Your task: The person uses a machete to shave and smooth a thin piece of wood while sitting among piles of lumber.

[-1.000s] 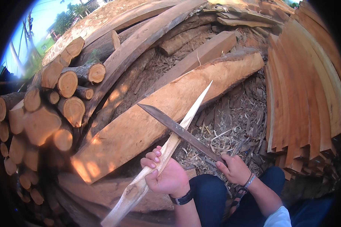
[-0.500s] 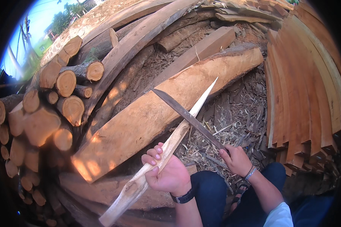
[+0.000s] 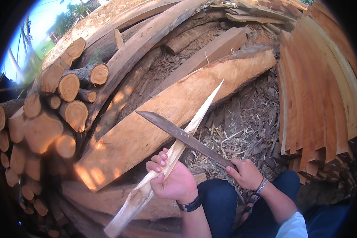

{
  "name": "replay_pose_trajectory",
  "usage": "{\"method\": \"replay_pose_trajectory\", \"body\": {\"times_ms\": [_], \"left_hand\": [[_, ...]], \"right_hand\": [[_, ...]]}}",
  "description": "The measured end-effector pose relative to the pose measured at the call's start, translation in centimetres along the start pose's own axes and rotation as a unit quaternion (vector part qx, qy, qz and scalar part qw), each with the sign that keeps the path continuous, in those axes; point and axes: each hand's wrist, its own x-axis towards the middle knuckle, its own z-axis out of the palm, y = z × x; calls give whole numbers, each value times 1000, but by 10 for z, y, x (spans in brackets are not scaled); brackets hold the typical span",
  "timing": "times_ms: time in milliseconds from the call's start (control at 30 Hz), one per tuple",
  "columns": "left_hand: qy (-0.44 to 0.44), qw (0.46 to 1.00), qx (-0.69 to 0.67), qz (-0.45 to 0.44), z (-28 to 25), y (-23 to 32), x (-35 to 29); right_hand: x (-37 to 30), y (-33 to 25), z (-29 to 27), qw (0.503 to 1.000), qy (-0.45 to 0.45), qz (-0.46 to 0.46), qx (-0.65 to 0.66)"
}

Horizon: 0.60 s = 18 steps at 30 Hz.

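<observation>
My left hand (image 3: 173, 180) is closed round the middle of a pale wooden stake (image 3: 141, 200). The stake slants from the lower left up to a sharp, freshly cut white point at the upper right. A long dark machete (image 3: 166, 127) lies across it above my left hand, its blade against the wood and its tip toward the left. My right hand (image 3: 245, 173) grips the machete's handle, which the fingers hide. Behind both is a long, thick slab of wood (image 3: 146, 123) with a smooth, light brown face.
Cut logs (image 3: 69, 87) are stacked at the left. Sawn planks (image 3: 317, 91) stand in a fanned pile at the right. Shavings and bark chips (image 3: 230, 142) litter the ground ahead of my knees. A long beam (image 3: 135, 51) runs behind the slab.
The machete has slid along the stake toward my left hand, its tip moving left and down. The stake's point has shifted slightly left. Both hands keep their grip.
</observation>
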Motion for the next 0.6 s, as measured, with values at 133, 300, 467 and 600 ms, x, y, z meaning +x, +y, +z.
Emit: {"method": "replay_pose_trajectory", "body": {"times_ms": [133, 300, 467, 600], "left_hand": [[1, 1000, 7, -4, -1, -1, 0], [4, 1000, -16, 5, -1, 0, 0], [3, 1000, -10, 16, -4, 2, 0], [0, 1000, -4, 9, -4, 0, 2]], "right_hand": [[1, 0, 2, 1000, 6, 22, 18], [2, 1, -3, 1000, -18, 1, -20], [-4, -4, 11, 1000, -11, -2, 27], [2, 2, 2, 1000, -10, -14, -21]]}}
